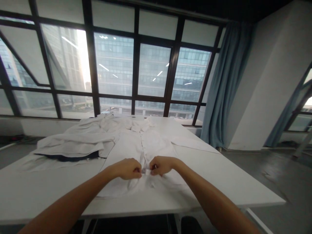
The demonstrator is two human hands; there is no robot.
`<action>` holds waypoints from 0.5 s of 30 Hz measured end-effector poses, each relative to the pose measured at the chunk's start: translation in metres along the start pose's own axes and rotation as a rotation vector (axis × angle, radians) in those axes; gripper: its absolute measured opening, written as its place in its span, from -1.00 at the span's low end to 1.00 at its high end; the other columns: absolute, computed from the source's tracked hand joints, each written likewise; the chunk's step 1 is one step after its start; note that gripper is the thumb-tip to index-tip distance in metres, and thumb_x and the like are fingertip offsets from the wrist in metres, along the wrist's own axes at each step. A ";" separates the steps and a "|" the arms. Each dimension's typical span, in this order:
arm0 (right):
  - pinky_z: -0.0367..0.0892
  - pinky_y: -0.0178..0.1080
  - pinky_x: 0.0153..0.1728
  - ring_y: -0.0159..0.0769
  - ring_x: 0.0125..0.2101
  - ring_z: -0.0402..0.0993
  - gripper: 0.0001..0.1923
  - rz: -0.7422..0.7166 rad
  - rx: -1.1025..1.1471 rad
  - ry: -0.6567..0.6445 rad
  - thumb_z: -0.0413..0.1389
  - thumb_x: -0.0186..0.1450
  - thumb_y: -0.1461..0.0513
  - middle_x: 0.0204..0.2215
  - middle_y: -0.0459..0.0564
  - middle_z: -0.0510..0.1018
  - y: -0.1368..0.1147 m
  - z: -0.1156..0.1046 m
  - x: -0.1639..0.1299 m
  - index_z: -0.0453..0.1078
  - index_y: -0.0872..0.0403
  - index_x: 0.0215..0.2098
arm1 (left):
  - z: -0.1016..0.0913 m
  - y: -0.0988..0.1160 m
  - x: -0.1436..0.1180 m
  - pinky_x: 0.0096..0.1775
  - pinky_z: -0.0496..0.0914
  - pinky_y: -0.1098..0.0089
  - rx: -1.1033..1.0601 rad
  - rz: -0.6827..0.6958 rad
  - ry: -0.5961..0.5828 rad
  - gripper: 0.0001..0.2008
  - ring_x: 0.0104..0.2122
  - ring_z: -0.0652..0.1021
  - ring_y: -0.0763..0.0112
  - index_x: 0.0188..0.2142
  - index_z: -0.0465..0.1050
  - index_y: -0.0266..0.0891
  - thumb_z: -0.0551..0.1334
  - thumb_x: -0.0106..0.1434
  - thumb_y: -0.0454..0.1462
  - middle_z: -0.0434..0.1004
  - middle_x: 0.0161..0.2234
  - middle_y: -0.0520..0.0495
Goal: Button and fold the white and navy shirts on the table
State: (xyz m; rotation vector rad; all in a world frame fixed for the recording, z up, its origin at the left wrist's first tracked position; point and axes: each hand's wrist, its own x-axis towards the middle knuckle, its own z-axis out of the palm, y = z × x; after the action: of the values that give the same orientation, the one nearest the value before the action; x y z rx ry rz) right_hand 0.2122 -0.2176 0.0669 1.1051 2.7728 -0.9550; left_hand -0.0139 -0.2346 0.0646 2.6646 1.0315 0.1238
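Note:
A white shirt (129, 144) lies spread on the white table (226, 175), its front placket (142, 146) running down the middle and one sleeve stretched out to the right. Near the table's front edge, my left hand (128, 168) is closed, pinching the shirt's fabric just left of the placket. Opposite it, my right hand (162, 165) grips the cloth on the right side, with a small pale bit of fabric showing by the fingertips. The two hands are a short gap apart. Fingers partly hide the cloth they hold, and the fabric is wrinkled below them.
More white garments (78, 143) are heaped on the table's left and far side, one with a dark blue edge (73, 157). Behind the table stand large windows (114, 65) and a blue curtain (224, 87). The table's right edge borders the grey floor (265, 169).

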 end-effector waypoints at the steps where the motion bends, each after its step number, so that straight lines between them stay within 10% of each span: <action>1: 0.24 -0.40 -0.52 -0.46 -0.62 0.39 -0.89 -0.003 0.067 -0.008 0.16 0.18 0.23 -0.63 -0.17 0.45 0.001 -0.005 -0.003 0.45 0.14 -0.43 | -0.003 -0.004 0.000 -0.43 0.19 0.48 -0.051 0.038 0.004 -0.87 -0.47 0.44 0.43 -0.39 0.56 -0.20 0.23 0.14 -0.24 0.54 -0.45 -0.01; 10: 0.21 -0.43 -0.54 -0.51 -0.61 0.33 -0.67 -0.038 0.325 0.029 0.25 0.12 0.04 -0.65 -0.19 0.40 -0.002 -0.023 -0.020 0.37 0.16 -0.47 | -0.017 -0.005 -0.003 -0.46 0.22 0.53 -0.598 0.132 -0.089 -0.63 -0.53 0.34 0.55 -0.37 0.50 -0.30 0.28 0.15 0.01 0.41 -0.53 0.05; 15: 0.23 -0.42 -0.56 -0.42 -0.52 0.47 -0.61 0.078 0.323 -0.275 0.25 0.10 0.04 -0.46 -0.06 0.56 -0.002 -0.025 -0.017 0.49 0.14 -0.21 | -0.013 -0.012 0.003 -0.45 0.28 0.51 -0.617 0.196 -0.383 -0.54 -0.53 0.41 0.53 -0.18 0.54 -0.24 0.23 0.17 0.09 0.51 -0.48 0.00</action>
State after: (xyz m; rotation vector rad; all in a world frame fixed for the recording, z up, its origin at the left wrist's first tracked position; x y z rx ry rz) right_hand 0.2288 -0.2161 0.0922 1.0109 2.3970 -1.4581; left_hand -0.0214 -0.2213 0.0736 2.1017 0.5016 -0.0285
